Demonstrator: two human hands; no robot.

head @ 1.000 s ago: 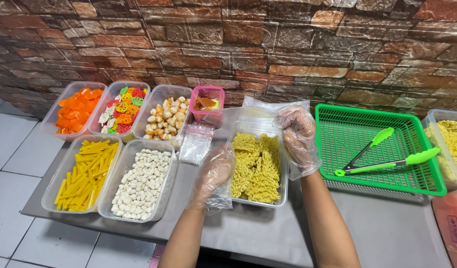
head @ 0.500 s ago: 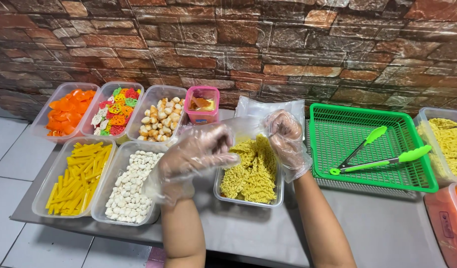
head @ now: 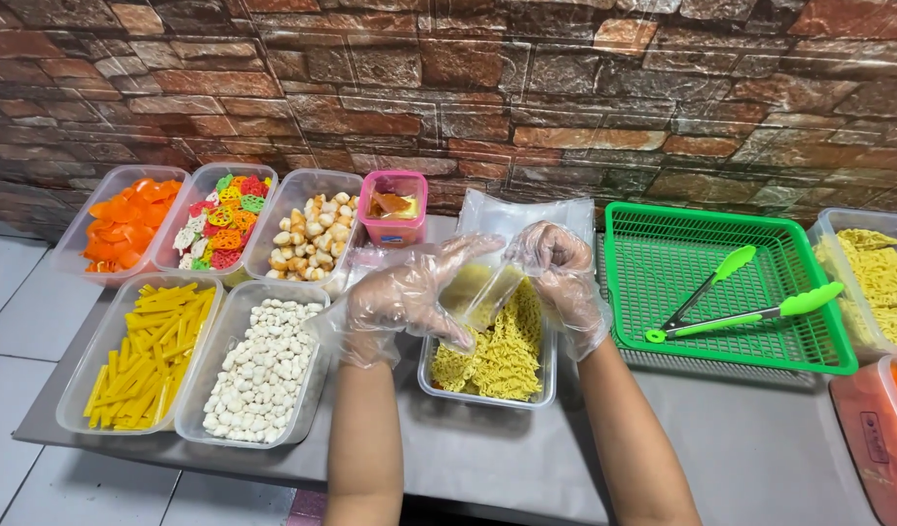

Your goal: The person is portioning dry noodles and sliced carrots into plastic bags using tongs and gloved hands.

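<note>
- A small clear plastic bag (head: 482,292) is held between the two gloved hands above a clear tub of curly yellow noodle crackers (head: 492,356).
- The left hand (head: 404,297), covered by a loose transparent glove, is closed on the bag's left side, with the fingers curled round it.
- The right hand (head: 560,273), gloved the same way, is pinched on the bag's upper right edge.
- Some yellow pieces can be seen through the bag; how full it is cannot be told.
- A stack of flat clear bags (head: 526,209) lies just behind the hands, against the brick-pattern wall (head: 565,88).
- To the left, on the grey surface (head: 741,438), two tubs stand side by side: yellow stick crackers (head: 146,356) and white pellet-shaped crackers (head: 263,370).
- Behind them three tubs are lined up: orange crackers (head: 127,219), multicoloured wheel-shaped crackers (head: 219,219) and pale round puffs (head: 307,234).
- A small pink container (head: 395,209) stands next to the puffs.
- To the right, a green mesh tray (head: 809,346) carries green-tipped tongs (head: 741,302).
- A further tub of yellow noodle crackers (head: 882,282) is seen at the right edge, just beside the tray.
</note>
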